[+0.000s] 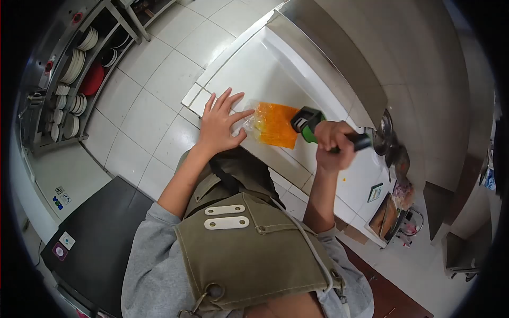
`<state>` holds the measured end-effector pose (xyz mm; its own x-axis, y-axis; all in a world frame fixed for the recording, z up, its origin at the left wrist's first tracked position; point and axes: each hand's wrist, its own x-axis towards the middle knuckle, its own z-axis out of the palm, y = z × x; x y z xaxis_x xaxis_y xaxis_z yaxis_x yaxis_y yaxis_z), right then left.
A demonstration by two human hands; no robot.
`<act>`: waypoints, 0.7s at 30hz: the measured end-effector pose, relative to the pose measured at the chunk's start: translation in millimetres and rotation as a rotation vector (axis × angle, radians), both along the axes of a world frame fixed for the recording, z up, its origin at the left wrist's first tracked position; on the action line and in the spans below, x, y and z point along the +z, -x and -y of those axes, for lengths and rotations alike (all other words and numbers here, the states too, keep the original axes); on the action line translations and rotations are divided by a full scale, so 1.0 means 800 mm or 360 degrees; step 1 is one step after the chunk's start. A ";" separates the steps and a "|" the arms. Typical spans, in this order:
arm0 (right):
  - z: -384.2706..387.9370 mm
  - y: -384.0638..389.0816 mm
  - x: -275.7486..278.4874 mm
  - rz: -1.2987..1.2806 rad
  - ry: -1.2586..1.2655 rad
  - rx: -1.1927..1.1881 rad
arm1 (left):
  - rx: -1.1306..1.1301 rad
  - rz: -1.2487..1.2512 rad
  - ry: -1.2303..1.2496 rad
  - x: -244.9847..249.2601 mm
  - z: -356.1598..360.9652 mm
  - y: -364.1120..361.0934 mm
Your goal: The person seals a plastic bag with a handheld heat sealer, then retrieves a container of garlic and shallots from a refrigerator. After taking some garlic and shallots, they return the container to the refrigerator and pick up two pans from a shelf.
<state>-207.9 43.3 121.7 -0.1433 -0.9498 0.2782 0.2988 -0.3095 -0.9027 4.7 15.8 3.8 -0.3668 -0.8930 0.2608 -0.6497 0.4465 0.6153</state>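
An orange packet point(277, 125) with a crinkled clear plastic end lies flat on the white tiled counter point(241, 69). My left hand point(220, 123) is open with its fingers spread, the index fingertip and thumb right at the clear end of the packet. In my closed right hand point(336, 144) is a black and green handled tool point(310, 121) with a blocky head, its exact kind unclear. That head overlaps the right edge of the packet in this view, and the dark handle end sticks out past my fist.
A raised metal panel point(339, 58) runs along the counter's far side. A small green card point(375, 192), a wooden board point(383, 216) and hanging utensils point(388, 138) are at the right. Racks of plates point(74, 66) stand at the left, above a black-topped unit point(101, 233).
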 end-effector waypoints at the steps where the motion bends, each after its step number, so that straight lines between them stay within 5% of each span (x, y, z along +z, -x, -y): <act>1: 0.002 -0.004 0.010 -0.0009 0.0074 0.0037 | -0.0001 -0.0005 -0.0004 0.001 0.000 0.000; 5: 0.004 -0.028 -0.068 -0.0330 -0.0346 -0.0062 | -0.0007 0.0006 0.0010 0.003 0.001 0.001; 12: 0.022 -0.008 -0.018 0.0010 -0.0332 -0.0069 | -0.0005 -0.0001 0.0023 0.002 0.001 0.002; 14: 0.021 -0.017 -0.012 0.0243 -0.0065 0.0086 | -0.0005 -0.0005 0.0015 0.002 0.000 0.002; 16: 0.019 -0.033 -0.076 -0.0232 -0.0404 -0.0066 | -0.0014 0.0005 0.0021 0.002 0.000 0.002; 18: 0.027 -0.028 -0.073 -0.0114 -0.0255 0.0157 | -0.0012 0.0003 0.0035 0.002 0.002 0.004; 21: 0.041 -0.015 -0.043 -0.0007 -0.0446 -0.0102 | -0.0030 0.0009 0.0057 0.001 0.000 0.002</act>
